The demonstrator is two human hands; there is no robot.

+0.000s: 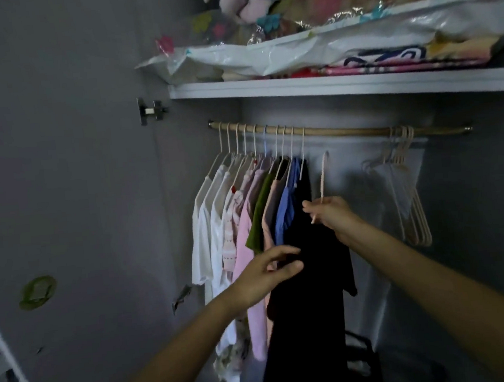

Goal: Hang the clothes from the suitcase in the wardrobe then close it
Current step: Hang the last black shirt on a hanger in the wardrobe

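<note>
— So where was your right hand (pixel 327 214)?
— You pinched a light, stiff hanger (pixel 323 181) below the rail (pixel 346 130); your left hand (pixel 267 273), fingers loosely spread, touched the soft black garment (pixel 311 292).

text: none legible | labels, brands, numbers: none — dark swirl print on folded cloth (pixel 385 57) unreadable

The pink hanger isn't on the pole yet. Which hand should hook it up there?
The right hand, most likely. It already grips the pink hanger, whose hook points up just below a bare stretch of the wooden rod. The left hand is lower, at the black garment.
</note>
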